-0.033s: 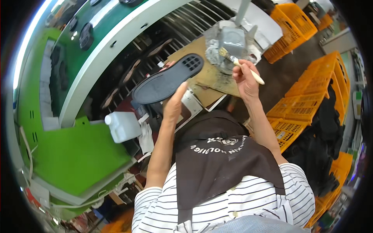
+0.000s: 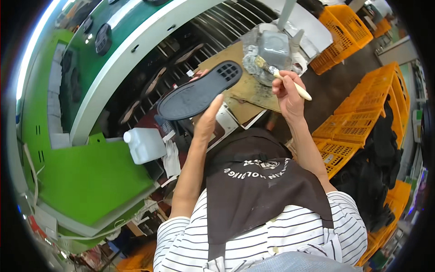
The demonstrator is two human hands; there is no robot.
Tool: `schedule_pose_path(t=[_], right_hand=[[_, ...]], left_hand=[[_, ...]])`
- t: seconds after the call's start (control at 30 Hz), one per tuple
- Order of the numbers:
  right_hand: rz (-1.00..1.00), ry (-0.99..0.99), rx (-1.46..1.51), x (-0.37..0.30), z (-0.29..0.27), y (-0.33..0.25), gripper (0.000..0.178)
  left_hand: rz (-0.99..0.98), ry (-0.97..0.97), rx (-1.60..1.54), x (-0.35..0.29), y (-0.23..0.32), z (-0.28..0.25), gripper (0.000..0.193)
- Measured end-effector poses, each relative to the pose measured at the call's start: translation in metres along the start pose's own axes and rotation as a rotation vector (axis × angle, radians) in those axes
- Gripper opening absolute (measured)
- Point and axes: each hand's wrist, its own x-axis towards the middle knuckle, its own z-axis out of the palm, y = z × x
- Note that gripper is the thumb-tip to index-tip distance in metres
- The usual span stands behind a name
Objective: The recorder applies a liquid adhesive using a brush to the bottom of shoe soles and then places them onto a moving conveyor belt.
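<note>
My left hand point(image 2: 208, 119) grips a black shoe sole point(image 2: 192, 96), thumb along its near edge and fingers mostly hidden beneath it. The sole is tilted, its inner face up, with a grid of square hollows at the heel end on the right. In my right hand point(image 2: 291, 95) is a paintbrush point(image 2: 305, 93), pinched by its pale handle, bristles pointing up and left. The bristle tip is close to a grey plastic-wrapped tub point(image 2: 274, 45), in front of its near side. Under the tub and sole lies a stained tan board point(image 2: 235, 53).
A white plastic jug point(image 2: 147, 145) stands left of my forearm, beside white gloves point(image 2: 171, 158). Beyond is a barred rack point(image 2: 213, 22) holding several insole-like pieces. Far left, a green conveyor belt point(image 2: 127, 16) carries dark soles. Orange crates point(image 2: 346, 122) line the right, some with black items.
The view has shifted very slightly, so things appear a little further right. Both hands keep their hold on the sole and the paintbrush.
</note>
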Motion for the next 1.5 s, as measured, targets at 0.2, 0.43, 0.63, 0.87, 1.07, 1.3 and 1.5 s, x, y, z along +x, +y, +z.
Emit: schedule_pose_path(t=[0.2,0.43,0.63,0.87,1.07,1.3,1.5], right_hand=[[-0.034,-0.121,-0.311,-0.02,0.059,-0.01,0.017],[0.064,-0.118,-0.279,-0.028,0.074,0.005,0.019],[0.208,-0.173,-0.169,-0.041,0.089,0.007,0.017],[0.246,-0.261,-0.195,-0.048,0.101,0.002,0.019],[0.21,-0.313,-0.184,-0.039,0.096,-0.005,0.018],[0.149,-0.326,-0.264,-0.013,0.083,-0.01,0.02],[0.122,-0.272,-0.381,0.008,0.069,-0.004,0.022]], left_hand=[[0.184,-0.062,0.403,-0.003,0.009,0.015,0.055],[0.308,-0.117,0.423,-0.009,-0.012,0.024,0.065],[0.208,-0.091,0.145,-0.016,-0.021,0.031,0.069],[-0.203,-0.253,-0.1,-0.023,-0.034,0.024,0.063],[-0.129,-0.494,0.258,-0.033,-0.008,0.024,0.064],[-0.345,-0.639,0.295,-0.044,-0.001,-0.006,0.065],[-0.564,-0.492,-0.209,-0.046,0.01,-0.009,0.073]])
